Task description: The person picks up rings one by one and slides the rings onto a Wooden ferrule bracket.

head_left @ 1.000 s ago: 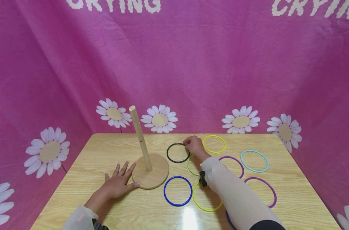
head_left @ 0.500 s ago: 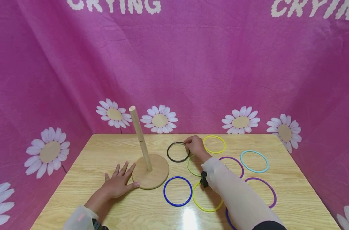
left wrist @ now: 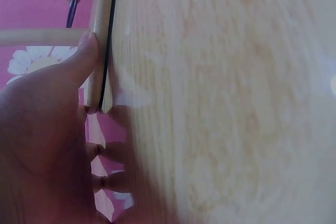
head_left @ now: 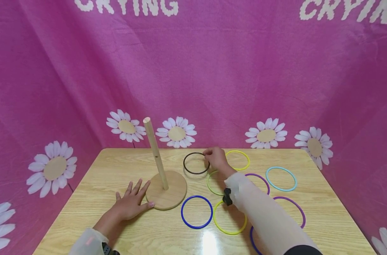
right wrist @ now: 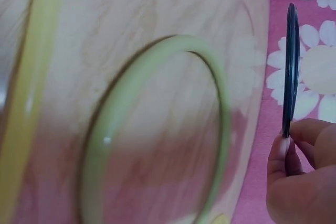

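My right hand [head_left: 216,158] pinches the right edge of a black ring [head_left: 195,173] between thumb and fingers. In the right wrist view the ring [right wrist: 291,72] shows edge-on, raised off the table. A wooden stand with a round base [head_left: 175,193] and an upright peg [head_left: 156,156] stands left of the ring, with nothing on the peg. My left hand [head_left: 131,204] lies with fingers spread at the base's left side. Its thumb rests on the base's rim, as the left wrist view shows at the base's edge [left wrist: 102,51].
Several rings lie flat on the wooden table [head_left: 117,166]: a blue ring [head_left: 182,216], a light green ring [head_left: 208,186], yellow ring [head_left: 249,163], light blue ring [head_left: 296,182] and purple ring [head_left: 304,216] among them. A pink flowered cloth [head_left: 212,71] hangs behind the table.
The black ring, pinched in my right hand, has risen off the table and shifted slightly away from me. My left hand and the stand have stayed put.
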A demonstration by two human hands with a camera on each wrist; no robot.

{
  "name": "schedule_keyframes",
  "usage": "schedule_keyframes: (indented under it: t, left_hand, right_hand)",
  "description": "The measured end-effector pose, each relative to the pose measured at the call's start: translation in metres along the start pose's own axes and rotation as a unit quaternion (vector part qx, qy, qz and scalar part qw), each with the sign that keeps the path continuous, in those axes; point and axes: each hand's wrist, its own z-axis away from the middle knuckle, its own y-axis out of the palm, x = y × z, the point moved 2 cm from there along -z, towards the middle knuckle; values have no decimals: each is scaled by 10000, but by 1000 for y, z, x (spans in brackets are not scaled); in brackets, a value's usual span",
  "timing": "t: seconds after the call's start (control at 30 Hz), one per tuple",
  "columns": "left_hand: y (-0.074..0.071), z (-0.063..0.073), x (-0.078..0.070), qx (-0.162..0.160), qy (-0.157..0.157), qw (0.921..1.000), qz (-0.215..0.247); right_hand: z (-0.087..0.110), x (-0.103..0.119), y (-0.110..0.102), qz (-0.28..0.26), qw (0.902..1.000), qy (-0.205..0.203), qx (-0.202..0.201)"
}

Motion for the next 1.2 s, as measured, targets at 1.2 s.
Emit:
schedule_keyframes:
  t: [1.2]
  left_hand:
    - [-4, 4, -6, -94, 71, 9999, 17]
  right_hand:
    - [3, 131, -53, -115, 9946, -1022, -163]
